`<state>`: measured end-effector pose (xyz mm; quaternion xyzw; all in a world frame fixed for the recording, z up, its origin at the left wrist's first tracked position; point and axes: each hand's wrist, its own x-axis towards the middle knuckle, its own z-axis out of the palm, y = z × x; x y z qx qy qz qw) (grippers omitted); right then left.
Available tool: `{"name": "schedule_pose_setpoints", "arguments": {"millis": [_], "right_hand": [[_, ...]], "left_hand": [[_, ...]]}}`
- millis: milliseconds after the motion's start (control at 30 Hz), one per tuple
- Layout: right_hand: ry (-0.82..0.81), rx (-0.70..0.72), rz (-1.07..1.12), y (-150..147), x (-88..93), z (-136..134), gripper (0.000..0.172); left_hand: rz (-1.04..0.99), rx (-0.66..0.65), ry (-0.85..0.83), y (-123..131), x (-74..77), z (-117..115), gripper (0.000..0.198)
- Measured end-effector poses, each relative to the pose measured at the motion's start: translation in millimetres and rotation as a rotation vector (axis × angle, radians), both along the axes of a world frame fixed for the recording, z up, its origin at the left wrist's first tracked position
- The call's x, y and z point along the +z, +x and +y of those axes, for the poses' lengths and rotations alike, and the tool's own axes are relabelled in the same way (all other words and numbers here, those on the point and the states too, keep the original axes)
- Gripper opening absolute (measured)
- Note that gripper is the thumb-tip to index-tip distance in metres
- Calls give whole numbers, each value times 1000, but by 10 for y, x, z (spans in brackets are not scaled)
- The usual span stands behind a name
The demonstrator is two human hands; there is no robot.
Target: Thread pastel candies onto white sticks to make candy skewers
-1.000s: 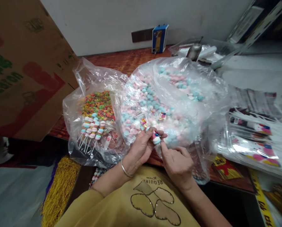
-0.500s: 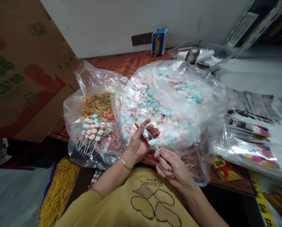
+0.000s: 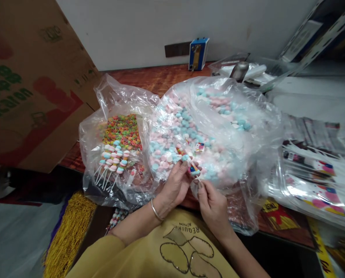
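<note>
The right bag (image 3: pixel 266 154) holds pastel sweets (image 3: pixel 185 120), the left bag (image 3: pixel 89 133) bright rings (image 3: pixel 121 129). My left hand (image 3: pixel 175 186) grips a printed-wrapped lolly (image 3: pixel 194 170); my right hand (image 3: pixel 214 206) pinches its white stick (image 3: pixel 198 178).

Reddish-brown wood-grain surface (image 3: pixel 137 77), set against a pale wall (image 3: pixel 137 34). Two open, crumpled clear plastic bags lie side by side across its middle: the left bag (image 3: pixel 88 133) shows small multicoloured rings, the larger right bag (image 3: pixel 186 121) pink, blue and white pieces. A blue box-shaped device (image 3: pixel 198 54) stands at the rear; a red-and-yellow packet (image 3: pixel 278 214) lies near the right front edge.
</note>
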<state>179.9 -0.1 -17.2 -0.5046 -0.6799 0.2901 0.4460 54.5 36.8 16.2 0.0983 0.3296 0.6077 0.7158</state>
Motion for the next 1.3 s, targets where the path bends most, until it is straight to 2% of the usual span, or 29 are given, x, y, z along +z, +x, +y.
{"name": "schedule_pose_setpoints", "arguments": {"millis": [133, 200, 233, 333, 467, 567, 667, 767, 833, 933, 1033, 1133, 1233, 1300], "right_hand": [[-514, 175, 531, -15, -17, -43, 36], [-678, 246, 721, -66, -51, -64, 36], [-709, 252, 772, -99, -64, -72, 36], [-695, 195, 788, -191, -59, -62, 39], [-620, 105, 695, -218, -11, 2, 44], [-611, 139, 673, -177, -27, 15, 43], [-663, 200, 679, -129, -57, -24, 41], [-632, 204, 542, -94, -41, -81, 39], [-543, 188, 406, -88, -12, -107, 39], [-440, 143, 305, -113, 16, -109, 40], [-431, 73, 341, -152, -3, -83, 41], [-448, 32, 403, -173, -53, -68, 43], [-511, 24, 554, -182, -86, -69, 40], [-580, 33, 700, -193, -87, -70, 38]], "left_hand": [[-106, -41, -14, -178, -4, 117, 47], [-111, 8, 8, -206, 17, 152, 45], [-93, 35, 25, -193, 26, 151, 42], [-3, 59, 51, -58, 13, 65, 36], [60, -27, 13, 119, -63, -89, 43], [16, -34, 1, 54, -64, -49, 49], [-32, 33, -22, -142, 10, 108, 47], [-33, 69, 6, -282, 82, 222, 44], [-4, 94, 52, -267, 89, 218, 45], [66, 85, 57, -107, 38, 105, 48], [80, 34, 29, 59, -37, -37, 49], [91, -16, 25, 124, -93, -131, 48], [130, -81, 16, 114, -133, -183, 48], [200, -59, 27, 88, -158, -200, 46]]}}
